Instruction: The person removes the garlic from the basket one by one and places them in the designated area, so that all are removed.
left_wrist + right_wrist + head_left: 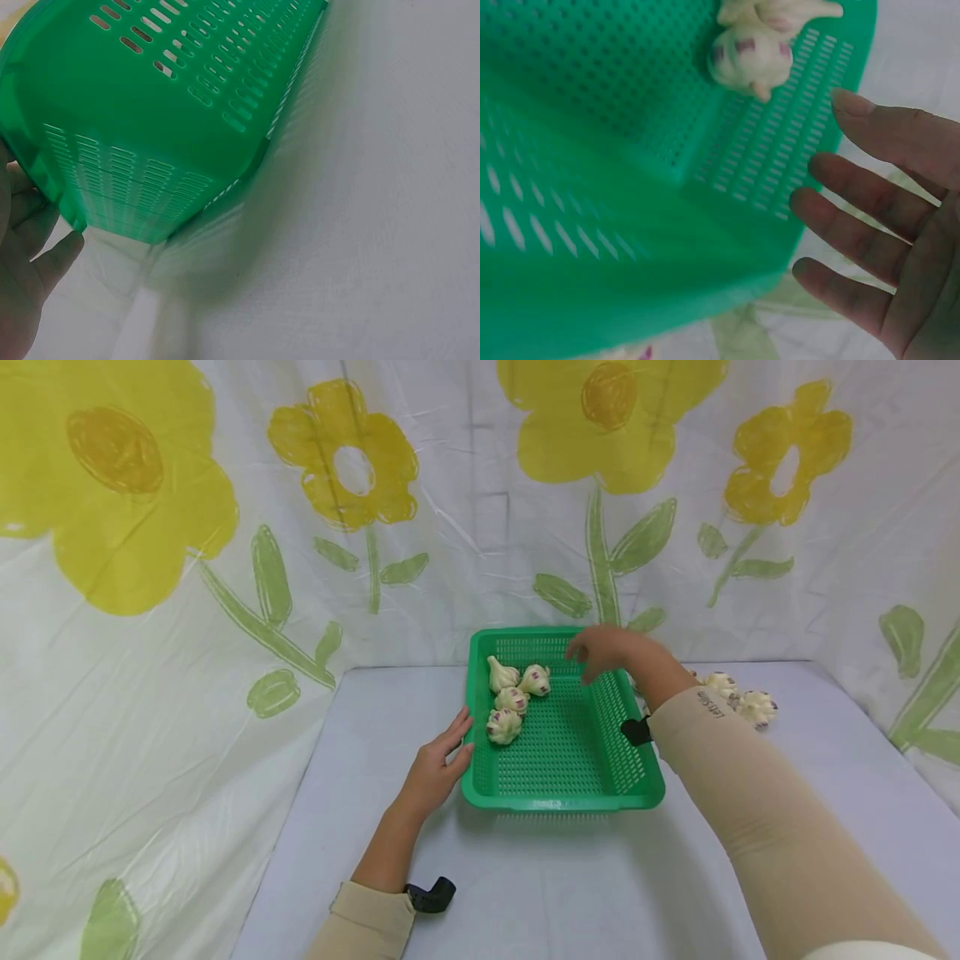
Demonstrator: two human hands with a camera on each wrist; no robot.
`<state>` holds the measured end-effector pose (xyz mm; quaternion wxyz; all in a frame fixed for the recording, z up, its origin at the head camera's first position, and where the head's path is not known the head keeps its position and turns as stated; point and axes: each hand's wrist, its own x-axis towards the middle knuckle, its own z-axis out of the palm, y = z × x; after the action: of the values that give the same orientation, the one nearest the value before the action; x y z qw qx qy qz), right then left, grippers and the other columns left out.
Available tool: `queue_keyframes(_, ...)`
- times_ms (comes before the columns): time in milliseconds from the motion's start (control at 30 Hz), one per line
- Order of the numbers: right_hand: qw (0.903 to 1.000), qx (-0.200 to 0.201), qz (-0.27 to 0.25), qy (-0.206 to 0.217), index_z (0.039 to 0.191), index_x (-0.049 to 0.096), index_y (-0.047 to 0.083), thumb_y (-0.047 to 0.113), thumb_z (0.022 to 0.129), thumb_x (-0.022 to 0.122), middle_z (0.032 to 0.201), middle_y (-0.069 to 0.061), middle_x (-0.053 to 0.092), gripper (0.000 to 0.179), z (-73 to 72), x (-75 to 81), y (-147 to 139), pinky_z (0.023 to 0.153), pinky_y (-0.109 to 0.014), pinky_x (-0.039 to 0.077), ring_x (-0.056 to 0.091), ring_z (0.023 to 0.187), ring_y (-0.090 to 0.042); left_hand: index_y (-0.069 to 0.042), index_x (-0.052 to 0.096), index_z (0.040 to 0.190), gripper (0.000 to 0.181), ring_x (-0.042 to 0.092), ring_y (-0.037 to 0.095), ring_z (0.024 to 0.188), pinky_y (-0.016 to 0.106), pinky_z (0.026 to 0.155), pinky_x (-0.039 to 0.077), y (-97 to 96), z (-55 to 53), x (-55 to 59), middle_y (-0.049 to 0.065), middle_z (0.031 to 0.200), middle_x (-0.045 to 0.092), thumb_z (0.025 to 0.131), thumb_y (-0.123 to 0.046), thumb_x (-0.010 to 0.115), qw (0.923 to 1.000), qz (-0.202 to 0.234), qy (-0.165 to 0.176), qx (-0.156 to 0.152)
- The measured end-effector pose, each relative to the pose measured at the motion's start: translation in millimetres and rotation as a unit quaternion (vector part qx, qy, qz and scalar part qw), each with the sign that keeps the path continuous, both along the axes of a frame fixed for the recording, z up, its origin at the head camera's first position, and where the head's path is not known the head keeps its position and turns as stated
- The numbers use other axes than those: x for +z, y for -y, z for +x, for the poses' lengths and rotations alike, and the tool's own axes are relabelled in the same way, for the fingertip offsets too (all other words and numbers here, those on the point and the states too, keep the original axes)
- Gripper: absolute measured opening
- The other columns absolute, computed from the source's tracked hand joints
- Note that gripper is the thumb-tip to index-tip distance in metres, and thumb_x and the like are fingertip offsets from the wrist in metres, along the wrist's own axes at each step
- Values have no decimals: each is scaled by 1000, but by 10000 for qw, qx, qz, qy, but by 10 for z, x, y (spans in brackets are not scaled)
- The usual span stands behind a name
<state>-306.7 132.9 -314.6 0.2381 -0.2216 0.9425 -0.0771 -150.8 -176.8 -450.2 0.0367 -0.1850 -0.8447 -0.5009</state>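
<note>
A green plastic basket [555, 804] with slotted walls stands on the table. Several garlic bulbs [504, 726], white with purple marks, lie along its left side. My left hand [437, 768] touches the basket's left rim from outside, fingers extended; the left wrist view shows its fingertips [64, 251] at the rim's edge. Over the far right corner of the basket hovers my right hand [606, 649]. In the right wrist view its fingers [862, 240] are spread with nothing between them, and a garlic bulb [750, 64] lies inside the basket beyond them.
More garlic bulbs [756, 707] lie on the table right of the basket, partly hidden behind my right forearm. A white curtain [465, 585] with yellow flowers hangs behind the table [375, 727].
</note>
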Motion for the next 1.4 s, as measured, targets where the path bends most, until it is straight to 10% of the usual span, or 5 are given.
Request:
queue_keyframes(467, 9835, 201, -1588, 838, 137, 56, 5, 13, 87, 75, 136, -21, 57, 54, 97, -507, 506, 96, -45, 53, 53, 127, -37, -8, 43, 149, 50, 35, 13, 143, 39, 112, 40, 2, -28, -42, -6, 159, 31, 103, -26, 51, 10000, 37, -6, 66)
queue_keyframes(1400, 9752, 630, -1641, 1345, 127, 65, 8, 15, 82, 79, 120, -11, 69, 47, 140, -821, 905, 92, -36, 55, 63, 113, -24, -11, 43, 149, 49, 36, 10, 143, 37, 114, 36, 11, -42, -38, -9, 159, 31, 103, -28, 51, 9999, -52, 12, 91)
